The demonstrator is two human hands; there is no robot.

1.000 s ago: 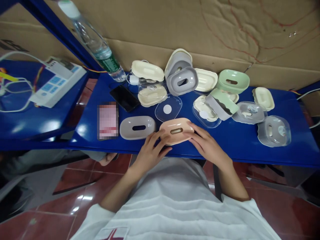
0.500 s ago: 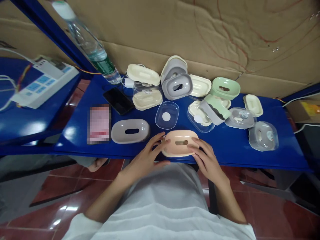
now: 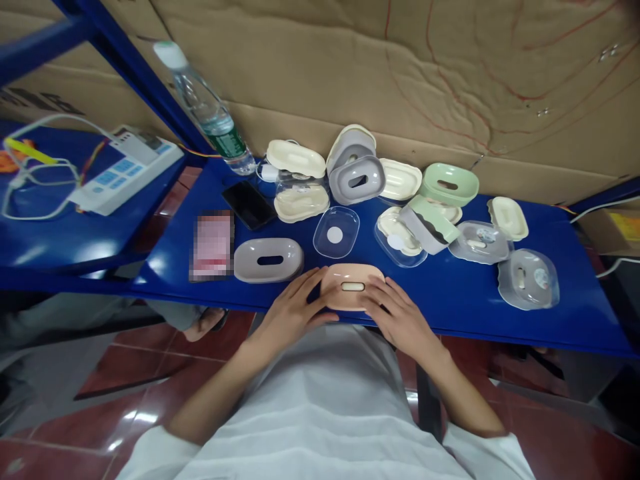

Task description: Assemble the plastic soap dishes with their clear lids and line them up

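Head view shows a peach dish [image 3: 345,275] at the near edge of the worktop [image 3: 450,313], in front of the person; whether it rests on the surface or is slightly raised is hard to tell. The left hand [image 3: 295,303] and right hand [image 3: 400,313] hold it between them, one at each end, fingers loosely spread and curved onto the shell; how hard they press cannot be told. A cream piece [image 3: 353,287] shows through the slot in its middle.

It looks like moulded plastic, so probably light and stiff, keeping its shape under a firm squeeze. The glossy face may be slippery to dry fingertips, and a thin rim could chip or crack if dropped. Its rounded ends seem the best hold, with fingers under the rim and clear of the slot. Just beyond lies a clear lid [image 3: 325,247]; a grey dish [image 3: 245,260] sits near the left hand.
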